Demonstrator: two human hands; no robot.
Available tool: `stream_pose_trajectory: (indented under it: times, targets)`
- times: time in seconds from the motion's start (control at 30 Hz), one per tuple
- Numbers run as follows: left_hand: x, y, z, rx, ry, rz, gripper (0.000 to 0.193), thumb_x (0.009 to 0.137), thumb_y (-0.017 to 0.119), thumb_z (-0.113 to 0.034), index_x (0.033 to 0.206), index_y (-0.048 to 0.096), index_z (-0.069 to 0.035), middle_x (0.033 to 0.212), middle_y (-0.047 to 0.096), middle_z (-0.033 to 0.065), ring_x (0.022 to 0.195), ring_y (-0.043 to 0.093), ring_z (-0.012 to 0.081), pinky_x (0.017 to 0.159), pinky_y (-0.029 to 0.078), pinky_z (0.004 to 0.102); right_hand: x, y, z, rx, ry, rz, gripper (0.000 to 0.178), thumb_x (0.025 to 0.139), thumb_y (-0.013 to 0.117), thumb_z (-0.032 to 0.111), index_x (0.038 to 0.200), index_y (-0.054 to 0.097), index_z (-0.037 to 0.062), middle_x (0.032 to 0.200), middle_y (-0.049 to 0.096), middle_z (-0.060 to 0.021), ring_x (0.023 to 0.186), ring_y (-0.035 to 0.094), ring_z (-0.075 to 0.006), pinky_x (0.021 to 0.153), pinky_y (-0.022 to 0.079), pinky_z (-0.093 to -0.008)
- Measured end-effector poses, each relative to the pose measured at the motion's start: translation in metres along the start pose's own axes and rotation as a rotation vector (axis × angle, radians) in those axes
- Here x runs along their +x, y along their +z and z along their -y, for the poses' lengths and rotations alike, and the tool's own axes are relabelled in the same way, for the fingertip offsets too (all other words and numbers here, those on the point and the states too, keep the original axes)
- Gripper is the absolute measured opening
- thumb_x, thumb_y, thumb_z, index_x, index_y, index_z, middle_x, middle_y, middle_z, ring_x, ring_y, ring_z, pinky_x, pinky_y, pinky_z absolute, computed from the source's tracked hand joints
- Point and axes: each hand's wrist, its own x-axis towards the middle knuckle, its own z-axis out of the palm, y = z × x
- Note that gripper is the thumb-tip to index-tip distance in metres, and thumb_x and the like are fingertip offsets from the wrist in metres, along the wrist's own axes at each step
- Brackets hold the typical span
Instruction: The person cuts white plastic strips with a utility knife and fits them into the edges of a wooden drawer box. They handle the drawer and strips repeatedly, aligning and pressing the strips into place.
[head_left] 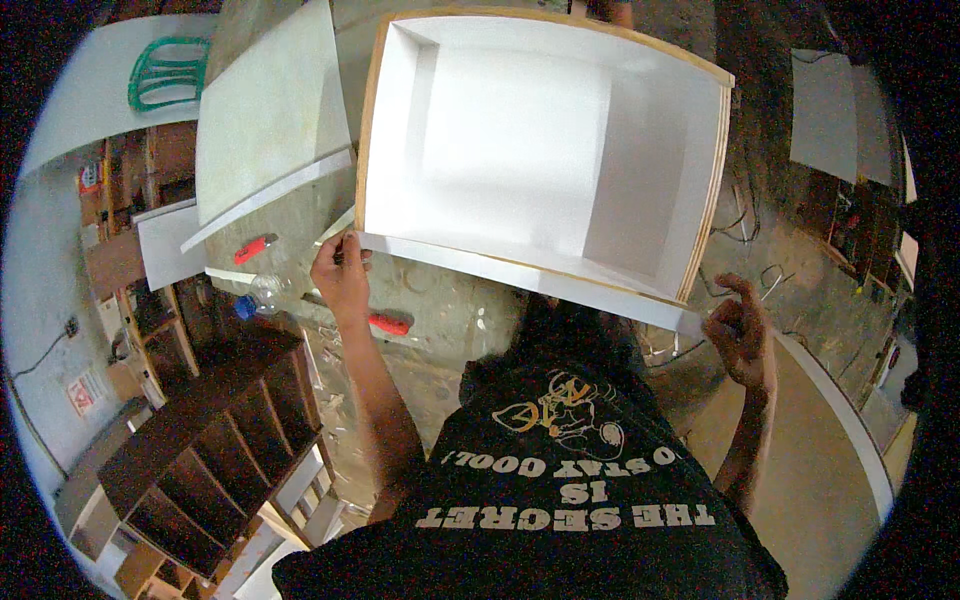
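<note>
A white box-like drawer or cabinet carcass [510,150] with bare wood-coloured edges stands in front of me, its hollow side facing up. Along its near edge runs a thin white edging strip [520,278]. My left hand [345,280] pinches the strip's left end at the near left corner of the box. At the other end, beyond the near right corner, my right hand [742,335] has its fingertips closed on the strip, with one finger bent and raised. Red-handled tools lie near my left hand, one [390,323] beside the wrist and one [252,250] farther left.
A pale flat panel [270,110] lies left of the box. A clear bottle with a blue cap [246,307] is on the left. Dark brown shelving [215,460] stands lower left, and a green plastic chair [168,75] far left. Cables [745,215] trail on the right.
</note>
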Motion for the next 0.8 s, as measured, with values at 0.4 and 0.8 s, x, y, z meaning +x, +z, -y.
stream_pose_trajectory:
  times: [0.4, 0.8]
  targets:
    - [0.002, 0.001, 0.002, -0.019, 0.010, -0.007, 0.023, 0.095, 0.065, -0.015, 0.108, 0.069, 0.003, 0.084, 0.071, 0.0065, 0.070, 0.067, 0.0127, 0.057, 0.054, 0.0258, 0.012, 0.007, -0.025, -0.034, -0.066, -0.018, 0.053, 0.088, 0.066, -0.002, 0.137, 0.046, 0.0051, 0.075, 0.055, 0.0020, 0.071, 0.051, -0.0079, 0.064, 0.040, -0.0247]
    - [0.003, 0.000, 0.004, -0.004, -0.012, -0.008, 0.022, 0.096, 0.065, -0.018, 0.108, 0.069, 0.001, 0.088, 0.071, 0.0082, 0.072, 0.067, 0.0123, 0.057, 0.053, 0.0246, 0.017, 0.005, -0.026, 0.015, -0.026, 0.012, 0.051, 0.088, 0.068, -0.001, 0.134, 0.047, 0.0070, 0.076, 0.056, 0.0010, 0.073, 0.053, -0.0089, 0.066, 0.042, -0.0250]
